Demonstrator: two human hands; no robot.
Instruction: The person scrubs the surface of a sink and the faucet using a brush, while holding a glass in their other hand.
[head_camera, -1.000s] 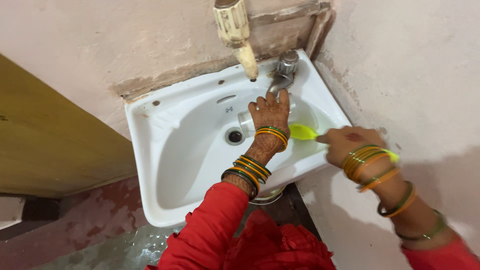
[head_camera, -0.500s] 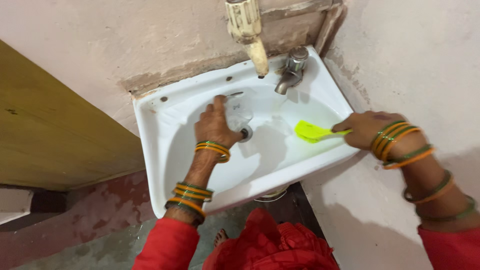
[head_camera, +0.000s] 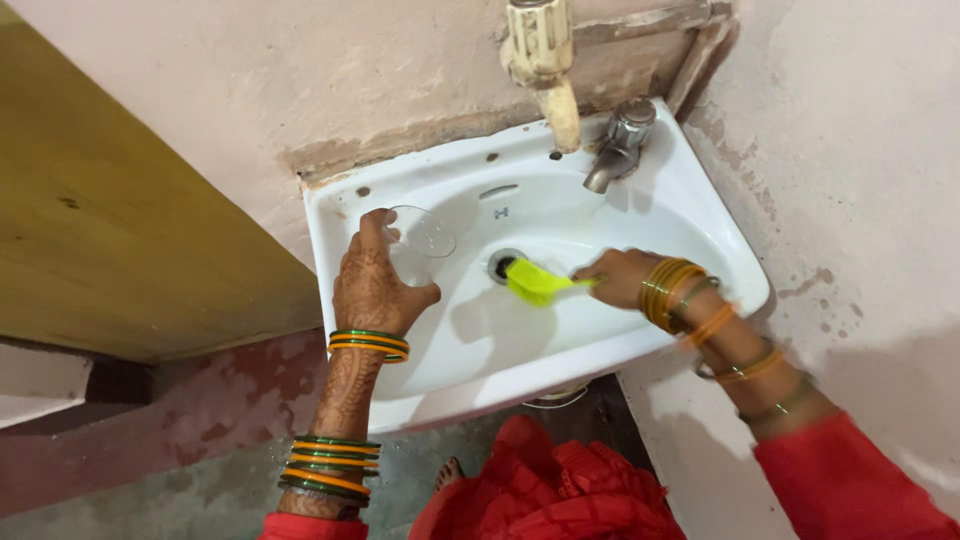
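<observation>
The left hand (head_camera: 375, 290) grips a clear glass (head_camera: 418, 243) at the left side of the white sink (head_camera: 470, 350), fingers curled round its wall, thumb on the near side, its mouth tilted toward the tap (head_camera: 620, 145). The right hand (head_camera: 618, 277) closes on the handle of a yellow-green brush (head_camera: 533, 282), whose head lies just beside the drain (head_camera: 503, 264)

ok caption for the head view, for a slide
Left hand holds a clear glass while the right hand brushes the white sink.
</observation>
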